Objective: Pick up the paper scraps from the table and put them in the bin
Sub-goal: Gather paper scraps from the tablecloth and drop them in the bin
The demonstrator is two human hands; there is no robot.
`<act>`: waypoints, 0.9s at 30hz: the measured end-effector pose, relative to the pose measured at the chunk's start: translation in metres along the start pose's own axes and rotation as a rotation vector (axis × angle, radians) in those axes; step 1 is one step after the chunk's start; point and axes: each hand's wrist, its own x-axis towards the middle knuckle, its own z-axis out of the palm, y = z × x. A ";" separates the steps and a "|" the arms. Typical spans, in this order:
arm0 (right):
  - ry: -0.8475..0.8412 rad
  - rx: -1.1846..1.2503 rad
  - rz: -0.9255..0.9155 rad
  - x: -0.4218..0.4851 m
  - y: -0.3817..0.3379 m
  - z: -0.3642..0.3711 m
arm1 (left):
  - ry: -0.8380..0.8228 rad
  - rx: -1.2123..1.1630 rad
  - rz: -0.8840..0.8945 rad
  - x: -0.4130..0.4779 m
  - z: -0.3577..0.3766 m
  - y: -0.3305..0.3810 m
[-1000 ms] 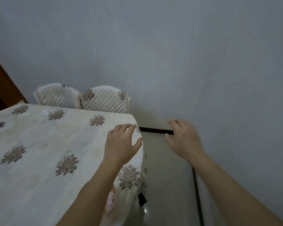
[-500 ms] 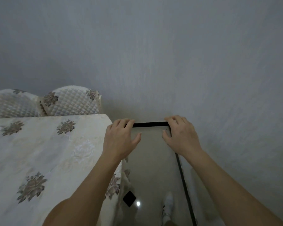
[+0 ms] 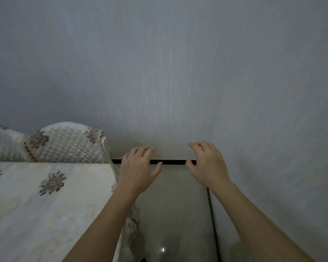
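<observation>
The table (image 3: 45, 205), under a cream cloth with brown flower motifs, fills the lower left. No paper scraps and no bin appear in this view. My left hand (image 3: 138, 171) hovers past the table's right edge over the floor, fingers loosely spread and holding nothing. My right hand (image 3: 206, 165) hangs level with it further right, near the wall, fingers relaxed and empty. Both palms face down.
Two quilted chair backs (image 3: 68, 142) stand behind the table at the left. A grey wall (image 3: 178, 72) rises straight ahead and to the right, edged by a black skirting strip (image 3: 170, 162). Glossy floor (image 3: 174, 214) lies between table and wall.
The view has swung right: the table and chairs slid leftward. Both hands moved off the table corner and now hover over the floor near the wall.
</observation>
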 end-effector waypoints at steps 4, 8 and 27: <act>-0.004 0.017 -0.051 0.057 0.023 0.013 | 0.012 0.005 -0.041 0.043 0.017 -0.002; -0.022 0.040 -0.098 0.098 0.034 0.032 | 0.019 0.026 -0.094 0.074 0.029 -0.015; -0.129 0.135 -0.337 0.325 0.001 0.170 | 0.028 0.051 -0.364 0.220 0.113 -0.151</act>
